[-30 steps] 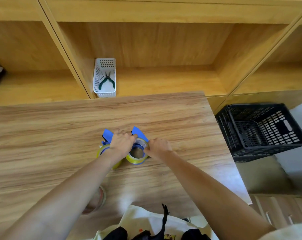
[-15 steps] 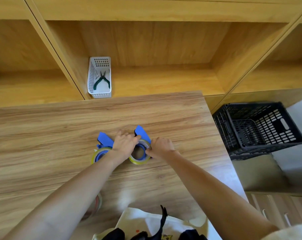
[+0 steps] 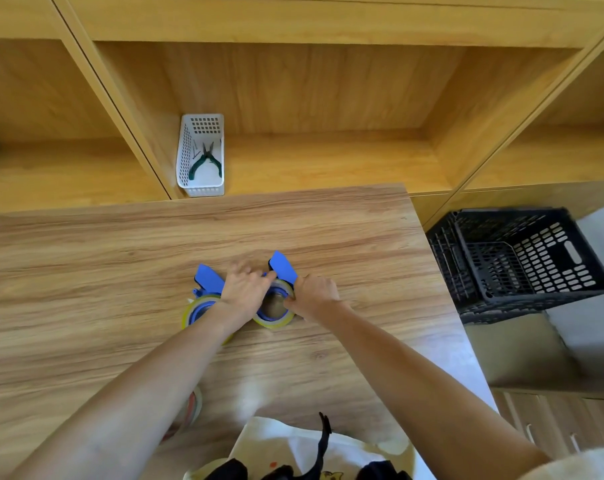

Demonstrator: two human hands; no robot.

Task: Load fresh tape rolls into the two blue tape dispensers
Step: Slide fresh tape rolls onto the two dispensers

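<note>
Barely shifted since earlier, the left hand (image 3: 245, 292) braces the right blue tape dispenser (image 3: 282, 268) while the right hand (image 3: 313, 293) pinches its yellowish tape roll (image 3: 273, 320), probably to seat it.

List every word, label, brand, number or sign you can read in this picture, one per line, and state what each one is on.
No readable text anywhere.
Cream cloth at the bottom edge: small coloured print, too blurred to read.
Right blue dispenser, left blue dispenser and white basket: no lettering visible.
</note>
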